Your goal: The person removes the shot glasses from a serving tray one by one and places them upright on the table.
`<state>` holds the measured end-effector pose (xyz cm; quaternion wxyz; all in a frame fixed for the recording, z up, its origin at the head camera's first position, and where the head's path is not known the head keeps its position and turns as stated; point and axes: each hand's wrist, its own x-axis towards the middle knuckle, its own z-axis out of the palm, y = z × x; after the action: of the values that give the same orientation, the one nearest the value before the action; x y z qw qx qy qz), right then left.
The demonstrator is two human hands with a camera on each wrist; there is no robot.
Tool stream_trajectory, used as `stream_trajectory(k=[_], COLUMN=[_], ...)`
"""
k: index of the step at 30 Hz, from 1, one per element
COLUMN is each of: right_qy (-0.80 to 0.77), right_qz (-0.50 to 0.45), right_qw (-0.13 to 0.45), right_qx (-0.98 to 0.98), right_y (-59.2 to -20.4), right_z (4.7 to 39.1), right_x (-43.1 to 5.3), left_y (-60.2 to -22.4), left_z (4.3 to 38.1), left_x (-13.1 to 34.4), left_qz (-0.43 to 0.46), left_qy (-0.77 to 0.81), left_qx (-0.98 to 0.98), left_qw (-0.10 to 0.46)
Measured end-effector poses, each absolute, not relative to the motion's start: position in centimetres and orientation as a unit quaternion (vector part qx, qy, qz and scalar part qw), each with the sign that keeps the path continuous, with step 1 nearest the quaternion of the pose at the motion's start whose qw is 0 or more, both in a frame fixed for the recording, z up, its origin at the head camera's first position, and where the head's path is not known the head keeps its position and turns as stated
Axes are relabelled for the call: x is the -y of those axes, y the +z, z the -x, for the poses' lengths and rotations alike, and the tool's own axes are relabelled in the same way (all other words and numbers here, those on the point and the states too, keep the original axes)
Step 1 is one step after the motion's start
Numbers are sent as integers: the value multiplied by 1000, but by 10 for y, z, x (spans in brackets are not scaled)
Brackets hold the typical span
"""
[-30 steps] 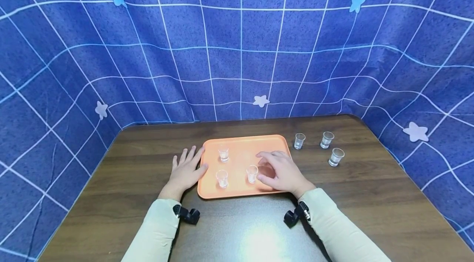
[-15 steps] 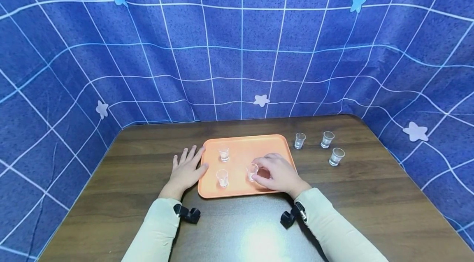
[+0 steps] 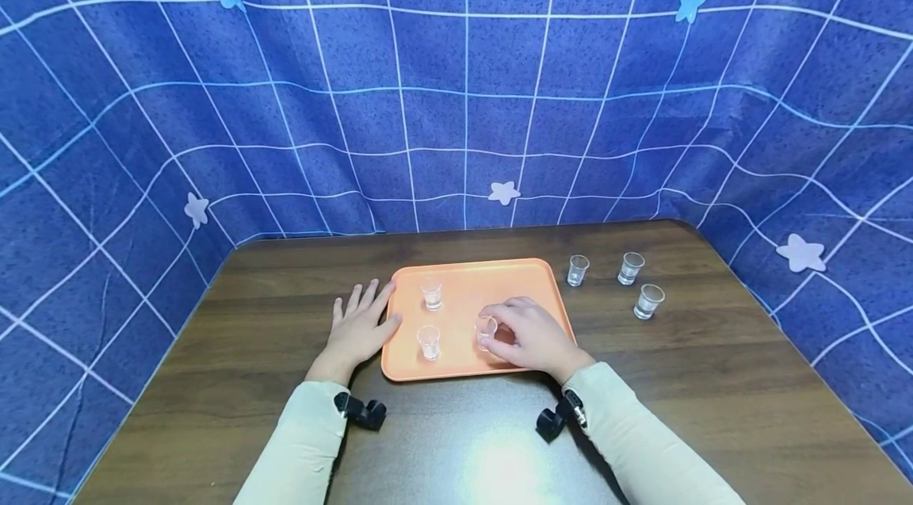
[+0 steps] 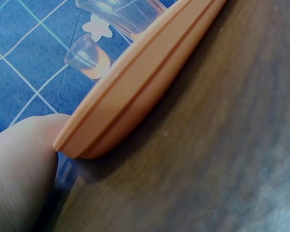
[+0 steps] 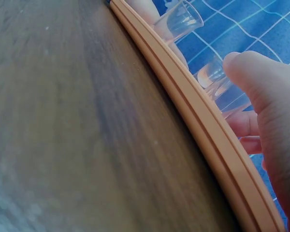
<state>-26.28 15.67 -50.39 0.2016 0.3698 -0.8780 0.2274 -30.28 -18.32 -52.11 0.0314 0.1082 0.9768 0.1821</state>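
An orange tray (image 3: pixel 467 279) lies on the table with three small clear shot glasses standing on it. My right hand (image 3: pixel 533 337) is over the tray's right half, thumb and fingers around the nearer right shot glass (image 3: pixel 486 330). The right wrist view shows the thumb (image 5: pixel 249 72) on the near side of that glass and the fingertips behind it. The other two, a back shot glass (image 3: pixel 431 296) and a front shot glass (image 3: pixel 429 344), stand upright on the left. At the tray's left edge my left hand (image 3: pixel 354 335) lies with fingers spread, its thumb touching the rim.
Three more shot glasses stand upright on the wooden table (image 3: pixel 713 410) right of the tray: one near its back corner (image 3: pixel 577 271), one farther right (image 3: pixel 630 269), and one closer (image 3: pixel 648 301). A blue curtain (image 3: pixel 428 124) hangs along the back and sides.
My right hand has moved slightly left, and its thumb and fingers have closed around the shot glass. The left hand, tray and other glasses keep their places.
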Motion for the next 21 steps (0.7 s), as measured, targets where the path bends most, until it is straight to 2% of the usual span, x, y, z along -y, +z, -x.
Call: stream_trajectory(k=[21], right_qy=[245], right_qz=[-347], right_qw=[251], right_qx=[870], right_y=[-506], right_z=[269], right_x=[-180], left_y=[-519], left_z=[300], left_x=[182], left_qz=[-112], left_qy=[184], left_qx=[-976], left_qw=[19])
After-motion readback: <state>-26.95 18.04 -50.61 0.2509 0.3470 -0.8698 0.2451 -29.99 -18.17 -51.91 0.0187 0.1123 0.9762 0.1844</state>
